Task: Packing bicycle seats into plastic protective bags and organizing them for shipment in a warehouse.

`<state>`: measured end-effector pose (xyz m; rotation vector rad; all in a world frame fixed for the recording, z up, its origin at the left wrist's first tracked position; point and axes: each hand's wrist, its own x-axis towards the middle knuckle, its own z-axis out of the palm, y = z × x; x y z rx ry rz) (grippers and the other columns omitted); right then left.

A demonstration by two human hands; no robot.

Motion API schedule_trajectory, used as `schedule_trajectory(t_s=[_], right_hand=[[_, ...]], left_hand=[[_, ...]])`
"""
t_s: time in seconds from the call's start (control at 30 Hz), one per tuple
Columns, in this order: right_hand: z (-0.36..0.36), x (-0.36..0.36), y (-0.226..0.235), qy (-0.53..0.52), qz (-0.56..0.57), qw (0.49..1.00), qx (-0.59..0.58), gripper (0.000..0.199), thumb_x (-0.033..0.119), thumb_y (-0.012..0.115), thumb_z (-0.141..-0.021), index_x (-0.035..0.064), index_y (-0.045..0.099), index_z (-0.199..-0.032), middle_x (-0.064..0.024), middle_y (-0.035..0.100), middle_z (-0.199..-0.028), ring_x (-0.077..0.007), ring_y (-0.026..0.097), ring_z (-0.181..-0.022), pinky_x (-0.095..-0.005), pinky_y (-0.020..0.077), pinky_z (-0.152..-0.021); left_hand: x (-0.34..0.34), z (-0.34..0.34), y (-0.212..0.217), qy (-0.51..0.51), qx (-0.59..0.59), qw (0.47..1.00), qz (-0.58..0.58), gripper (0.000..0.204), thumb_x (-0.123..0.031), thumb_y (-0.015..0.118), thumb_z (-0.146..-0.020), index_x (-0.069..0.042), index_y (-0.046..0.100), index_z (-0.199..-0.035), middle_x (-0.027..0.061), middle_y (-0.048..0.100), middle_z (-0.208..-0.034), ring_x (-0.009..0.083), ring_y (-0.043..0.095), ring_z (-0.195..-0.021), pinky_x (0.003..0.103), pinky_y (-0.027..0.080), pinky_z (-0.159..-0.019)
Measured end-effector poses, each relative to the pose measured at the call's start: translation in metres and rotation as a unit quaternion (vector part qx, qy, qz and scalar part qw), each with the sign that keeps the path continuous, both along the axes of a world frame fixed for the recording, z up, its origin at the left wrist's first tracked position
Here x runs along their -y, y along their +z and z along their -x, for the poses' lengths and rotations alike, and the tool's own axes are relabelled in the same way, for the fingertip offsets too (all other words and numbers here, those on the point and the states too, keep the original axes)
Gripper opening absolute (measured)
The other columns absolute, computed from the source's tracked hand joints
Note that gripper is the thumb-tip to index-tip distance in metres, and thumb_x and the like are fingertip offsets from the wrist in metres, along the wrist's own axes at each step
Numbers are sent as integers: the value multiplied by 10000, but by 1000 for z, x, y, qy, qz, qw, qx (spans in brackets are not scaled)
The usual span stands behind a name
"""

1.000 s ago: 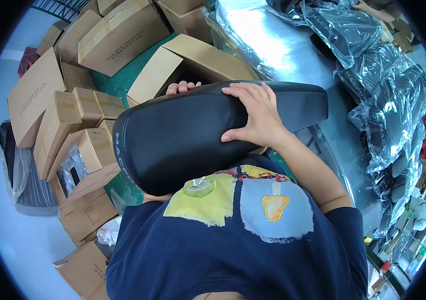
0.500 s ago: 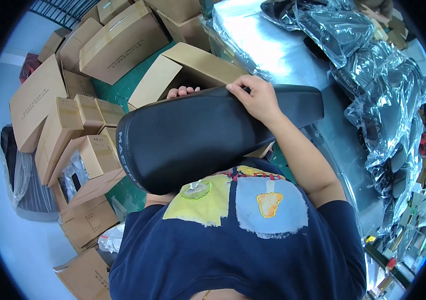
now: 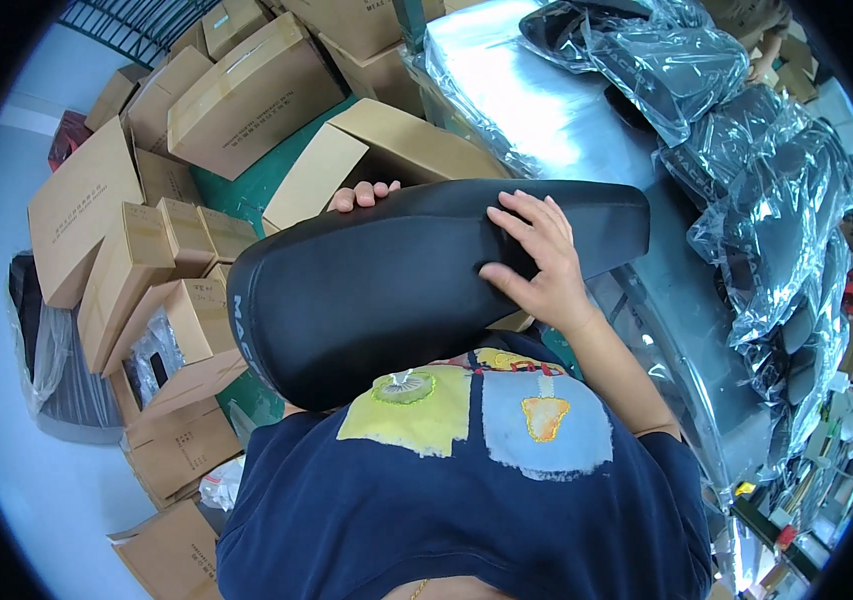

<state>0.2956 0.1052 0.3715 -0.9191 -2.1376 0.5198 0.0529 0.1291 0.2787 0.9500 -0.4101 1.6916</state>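
Note:
A long black motorcycle seat (image 3: 367, 290) lies crosswise in front of my chest, its wide rounded end at the left and its narrow end at the right. My left hand (image 3: 364, 196) supports it from beneath. Only its fingertips show, curled over the far edge; the palm is hidden under the seat. On the upper surface, right of the middle, rests my right hand (image 3: 549, 265) with fingers stretched and thumb apart, not gripping.
An open cardboard box (image 3: 427, 140) stands just beyond the seat. More cartons (image 3: 247, 105) are stacked at the left. At the right, plastic-wrapped black seats (image 3: 747, 170) lie along a shiny metal table (image 3: 507, 70). Part of another person (image 3: 762, 35) shows at the far right.
My right hand has let go of the seat's far edge and moved right and nearer onto its top, fingers now spread. The left hand keeps its hold underneath.

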Motion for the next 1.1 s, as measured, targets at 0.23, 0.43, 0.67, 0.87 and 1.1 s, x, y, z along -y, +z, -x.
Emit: schedule_trajectory(t_s=[0.23,0.43,0.67,0.87,1.1], right_hand=[[15,16,22,-8,49,995,83,1081,546,814,-453,127,377,-1349,-138,376,-1367,-312,267,-1329,-579,42,-1080],[25,-4,15,-25,51,998,24,824,491,826,-464,113,542,-1138,-82,514,-1223,-282,408,-1212,-503,153,-1065],[36,-33,9,-52,-34,997,-52,389,348,802,-598,93,618,-827,-45,636,-883,-250,574,-901,-366,405,-806],[30,-35,-6,6,29,999,-43,248,97,621,-801,45,618,-1043,-127,610,-1094,-281,538,-1068,-374,368,-958],[-21,35,-39,24,-115,981,151,777,239,790,-582,74,467,-1269,-209,329,-1399,-383,315,-1296,-618,168,-1039]], left_hand=[[-10,-12,29,-24,-22,999,-34,240,-258,434,-960,-136,533,-1142,87,531,-1168,252,397,-1237,426,129,-1134],[-25,-3,30,-45,-38,996,-61,246,-256,470,-944,-119,532,-1139,108,538,-1156,260,419,-1221,410,174,-1124],[-61,55,15,126,-179,948,-233,388,-363,421,-952,-118,489,-1244,87,512,-1265,281,460,-1190,483,297,-1055],[-12,21,4,304,-132,935,-130,433,-413,425,-934,-119,496,-1243,83,523,-1258,272,469,-1184,462,322,-1035],[21,29,7,301,-3,954,18,487,-470,430,-913,-120,505,-1242,77,536,-1250,263,481,-1177,437,351,-1011]])
